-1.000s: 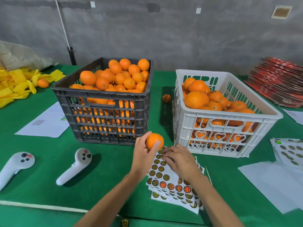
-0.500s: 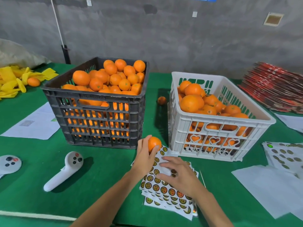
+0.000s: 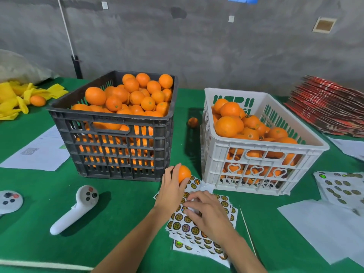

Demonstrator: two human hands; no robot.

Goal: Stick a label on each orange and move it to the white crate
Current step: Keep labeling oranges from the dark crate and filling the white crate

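So right now my left hand has one orange wrapped in thumb and fingers, held up just in front of the gap between the two crates, close to the near left corner of the white crate. My right hand is down on the stack of label sheets, fingers curled over the top sheet like it's working a sticker loose. I honestly can't tell whether a label is already pinched between the fingertips or not (the knuckles hide that bit).

The thing the next move hangs on, as I read it: the orange sits just to the far left of the right hand, near it but not touching, with its bare face turned up and to the right. So the label hand only has to lift and travel a short way up and left to land the sticker. It's a round fruit, so there's no real long axis to line up, just whichever patch of skin is facing the fingers.

After that the white crate is right there to the right of the held orange, already well filled, so the left hand is the nearer one for the drop. The dark crate on the left is heaped with fruit, so my guess is there's plenty left to do. One stray orange sits on the green table between the crates, further back.
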